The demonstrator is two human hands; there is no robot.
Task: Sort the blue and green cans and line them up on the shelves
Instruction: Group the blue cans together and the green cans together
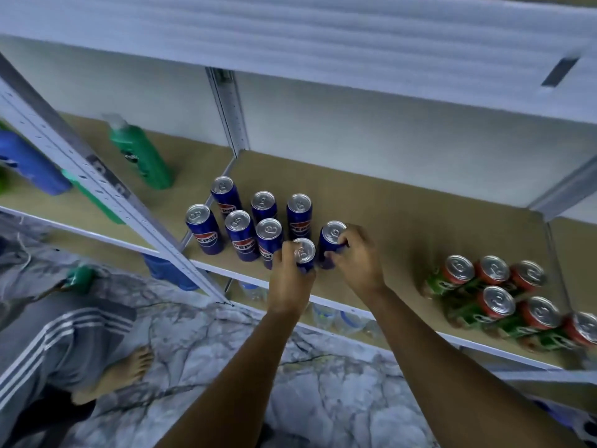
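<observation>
Blue aluminium Pepsi cans (238,234) stand clustered upright on brown board shelf (403,215). Left hand (290,279) wraps one front can (305,253); right hand (357,257) grips neighbouring can (331,240). Green red-rimmed cans (496,300) grouped well apart, rightward.
</observation>
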